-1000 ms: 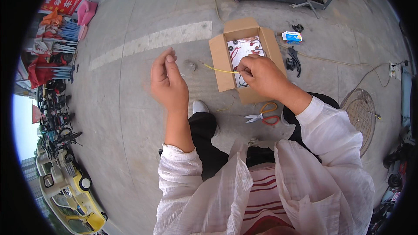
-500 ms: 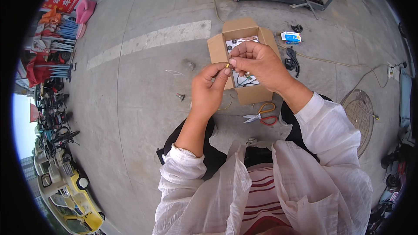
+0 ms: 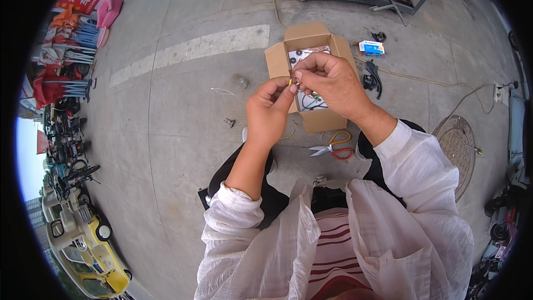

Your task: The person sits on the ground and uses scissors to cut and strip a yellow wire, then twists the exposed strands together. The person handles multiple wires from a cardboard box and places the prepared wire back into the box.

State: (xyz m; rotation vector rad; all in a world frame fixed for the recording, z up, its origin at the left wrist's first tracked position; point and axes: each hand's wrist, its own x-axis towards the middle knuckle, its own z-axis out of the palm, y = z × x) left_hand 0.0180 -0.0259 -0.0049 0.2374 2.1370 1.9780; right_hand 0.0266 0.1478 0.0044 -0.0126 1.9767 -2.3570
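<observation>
My left hand (image 3: 267,112) pinches a small yellow piece (image 3: 290,81) between thumb and forefinger. It is too small to tell whether it is a wire end or a sleeve. Close against it, my right hand (image 3: 337,90) has its fingertips pressed together at the same spot; what they grip is hidden. Both hands are above an open cardboard box (image 3: 323,122) on the ground. Inside the box lie a white panel with round black parts (image 3: 300,54) and some thin coloured wires (image 3: 314,101). Scissors (image 3: 332,148) with orange and red handles lie on the ground before the box.
Right of the box are a small blue-and-white carton (image 3: 371,48) and a black lever-like part (image 3: 372,79). A cable (image 3: 422,78) runs across the concrete past a manhole cover (image 3: 457,153). A metal rack (image 3: 355,1) stands at the back; a yellow vehicle (image 3: 91,244) is at left.
Both hands stay at nearly the same place over the box. The right fingertips have shifted slightly against the yellow piece. Nothing else has visibly moved.
</observation>
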